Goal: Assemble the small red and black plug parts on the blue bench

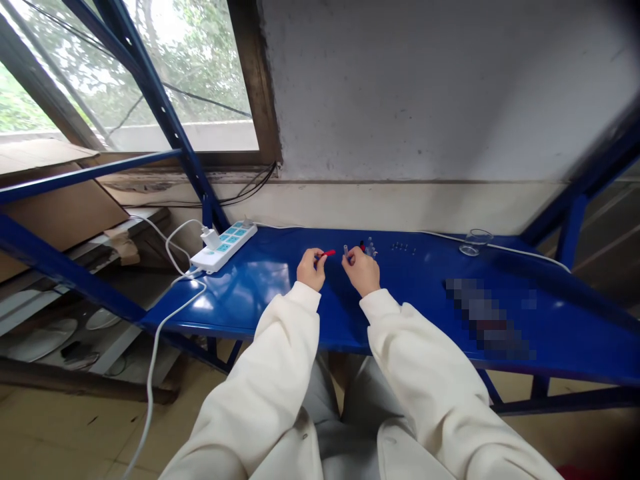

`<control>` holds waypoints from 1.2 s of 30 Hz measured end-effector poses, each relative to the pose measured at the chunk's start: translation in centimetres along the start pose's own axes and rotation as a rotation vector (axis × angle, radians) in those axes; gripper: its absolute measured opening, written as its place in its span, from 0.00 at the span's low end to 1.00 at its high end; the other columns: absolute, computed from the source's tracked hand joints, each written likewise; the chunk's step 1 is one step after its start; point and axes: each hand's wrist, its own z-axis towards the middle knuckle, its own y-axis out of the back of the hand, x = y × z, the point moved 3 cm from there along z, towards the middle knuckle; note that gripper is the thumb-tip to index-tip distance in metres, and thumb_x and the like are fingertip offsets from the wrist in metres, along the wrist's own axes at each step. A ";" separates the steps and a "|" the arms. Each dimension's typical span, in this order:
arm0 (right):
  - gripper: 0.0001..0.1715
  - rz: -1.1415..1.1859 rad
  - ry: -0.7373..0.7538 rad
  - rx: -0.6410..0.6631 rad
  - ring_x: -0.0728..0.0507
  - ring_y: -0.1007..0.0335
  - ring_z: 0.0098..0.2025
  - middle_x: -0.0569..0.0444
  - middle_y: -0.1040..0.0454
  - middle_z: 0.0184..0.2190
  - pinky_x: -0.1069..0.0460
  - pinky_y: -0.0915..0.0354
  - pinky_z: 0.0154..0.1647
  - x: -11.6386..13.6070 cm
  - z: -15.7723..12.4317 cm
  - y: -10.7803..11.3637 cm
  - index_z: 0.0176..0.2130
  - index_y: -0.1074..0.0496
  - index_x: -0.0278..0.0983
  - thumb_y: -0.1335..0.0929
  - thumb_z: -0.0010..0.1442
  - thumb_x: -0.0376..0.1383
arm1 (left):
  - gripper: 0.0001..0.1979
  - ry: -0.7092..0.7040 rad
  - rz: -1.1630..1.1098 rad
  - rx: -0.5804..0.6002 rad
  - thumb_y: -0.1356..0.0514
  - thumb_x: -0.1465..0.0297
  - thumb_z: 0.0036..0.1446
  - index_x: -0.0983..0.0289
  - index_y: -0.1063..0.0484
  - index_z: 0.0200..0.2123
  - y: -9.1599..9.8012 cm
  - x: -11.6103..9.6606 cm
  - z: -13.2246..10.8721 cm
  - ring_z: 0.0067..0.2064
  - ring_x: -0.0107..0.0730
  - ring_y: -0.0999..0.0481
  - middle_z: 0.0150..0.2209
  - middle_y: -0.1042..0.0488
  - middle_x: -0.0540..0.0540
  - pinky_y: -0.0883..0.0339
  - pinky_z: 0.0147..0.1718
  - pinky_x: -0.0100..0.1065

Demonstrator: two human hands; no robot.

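My left hand rests on the blue metal shelf with its fingers closed on a small red-tipped piece. Close to its right, my right hand pinches a small clear tube held upright. Just beyond the right hand lies a cluster of small clear and dark parts. A row of tiny dark pieces sits farther right on the shelf. Both arms wear white sleeves.
A white power strip with blue sockets lies at the shelf's back left, its white cable hanging to the floor. A small glass beaker stands at the back right. Cardboard leans at the left below the window.
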 end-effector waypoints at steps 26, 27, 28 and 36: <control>0.09 -0.166 0.067 0.219 0.47 0.31 0.29 0.53 0.27 0.28 0.55 0.50 0.25 -0.7 -1.0 -2.2 0.35 0.34 0.38 0.39 0.56 0.40 | 0.06 -0.203 0.051 0.026 0.46 0.68 0.54 0.64 0.33 0.32 -0.6 0.3 -0.9 0.25 0.21 0.35 0.29 0.31 0.51 0.38 0.25 0.26; 0.09 -0.170 0.071 0.219 0.47 0.31 0.29 0.53 0.27 0.28 0.55 0.50 0.25 -0.7 -1.0 -2.2 0.35 0.34 0.38 0.39 0.56 0.39 | 0.07 -0.213 0.066 0.024 0.46 0.68 0.54 0.64 0.32 0.32 -0.5 0.2 -1.0 0.25 0.22 0.34 0.30 0.30 0.52 0.37 0.25 0.26; 0.09 -0.173 0.075 0.221 0.47 0.31 0.29 0.53 0.27 0.28 0.55 0.50 0.24 -0.7 -1.0 -2.3 0.35 0.34 0.38 0.39 0.56 0.39 | 0.07 -0.222 0.080 0.026 0.47 0.67 0.54 0.64 0.32 0.33 -0.5 0.0 -1.0 0.26 0.22 0.34 0.31 0.30 0.52 0.37 0.26 0.26; 0.10 -0.133 0.092 0.206 0.47 0.32 0.28 0.54 0.27 0.28 0.55 0.51 0.24 -0.8 -1.1 -2.3 0.35 0.34 0.38 0.39 0.56 0.41 | 0.20 -0.327 0.197 0.259 0.50 0.65 0.57 0.58 0.40 0.54 -0.7 -1.8 -1.7 0.34 0.23 0.30 0.47 0.33 0.54 0.33 0.38 0.28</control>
